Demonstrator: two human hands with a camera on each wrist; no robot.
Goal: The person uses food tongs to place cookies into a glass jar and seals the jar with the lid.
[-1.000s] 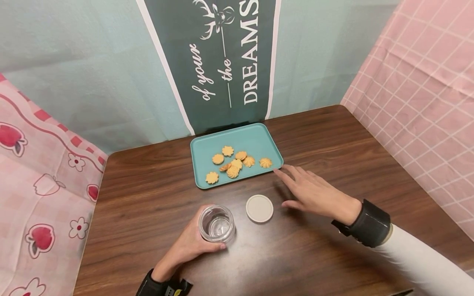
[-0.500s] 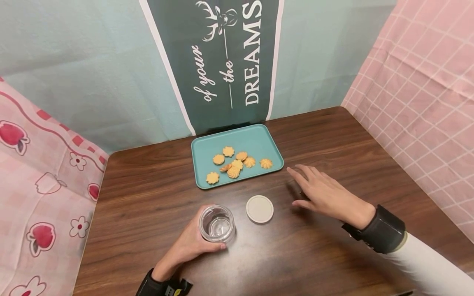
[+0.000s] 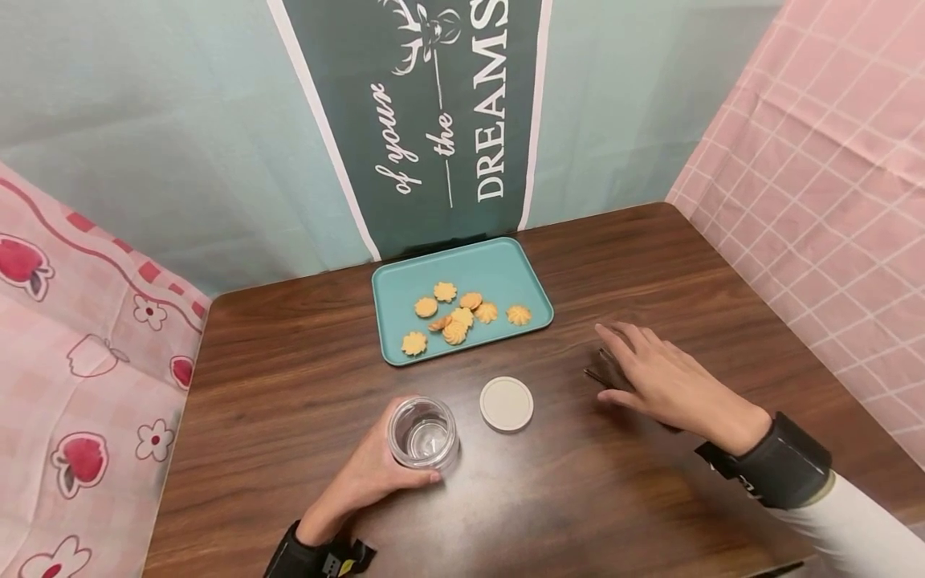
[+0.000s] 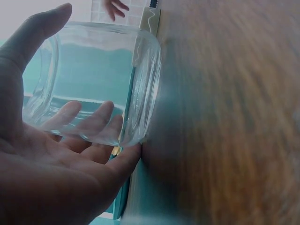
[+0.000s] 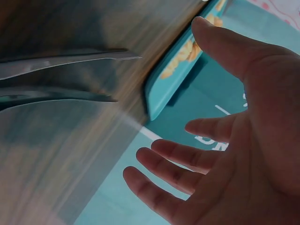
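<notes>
Clear glass jar (image 3: pixel 423 433), empty, upright; left hand (image 3: pixel 372 474) grips it.

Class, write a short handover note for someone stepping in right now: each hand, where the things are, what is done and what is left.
Left hand grips the open, empty glass jar, upright on the table.
Right hand is open, above dark metal tongs lying on the table; not yet gripped.
The lid lies flat beside the jar.
Cookies all sit on the teal tray.
Done: lid off.
Left, probably: pick up the tongs, move cookies into the jar, close it.
</notes>
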